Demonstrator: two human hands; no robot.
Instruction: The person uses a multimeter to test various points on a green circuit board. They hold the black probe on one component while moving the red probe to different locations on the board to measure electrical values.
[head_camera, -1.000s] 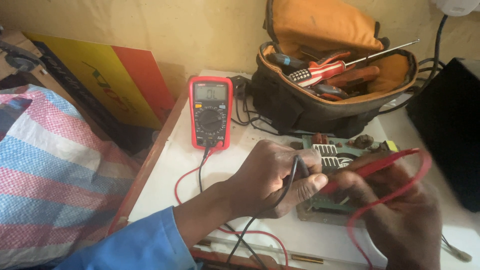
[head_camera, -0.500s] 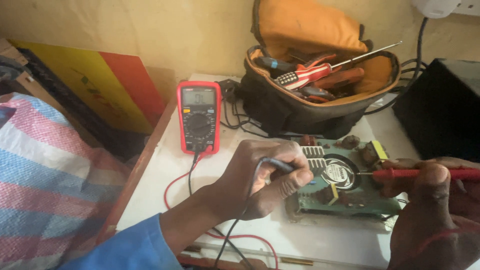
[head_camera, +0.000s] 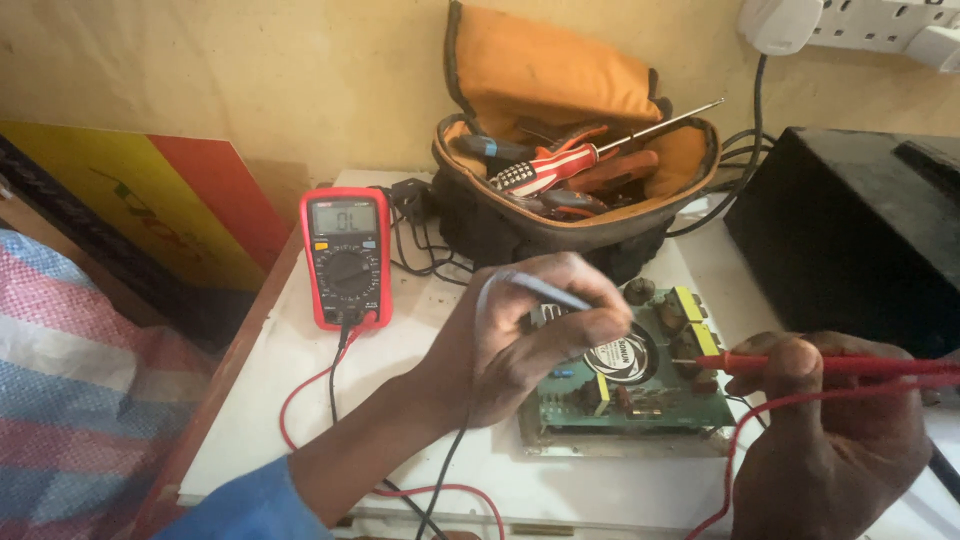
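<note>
A green circuit board (head_camera: 650, 395) with a round coil and yellow parts lies on the white table (head_camera: 300, 400). My left hand (head_camera: 520, 335) rests over the board's left part and grips a black test probe (head_camera: 540, 290), tip down on the board. My right hand (head_camera: 830, 430) holds a red test probe (head_camera: 800, 363) level, its tip touching the board's right side near the yellow parts. Red and black leads run back to a red multimeter (head_camera: 345, 258) lying at the table's left, its display lit.
An open orange and black tool bag (head_camera: 570, 190) with screwdrivers and pliers stands behind the board. A black box (head_camera: 850, 230) sits at the right. A power strip with a white plug (head_camera: 780, 25) hangs on the wall. Striped cloth (head_camera: 70, 400) lies left of the table.
My right hand drew back to the right, so the red probe now lies level at the board's right side. My left hand stays on the board with the black probe. The view shifted slightly.
</note>
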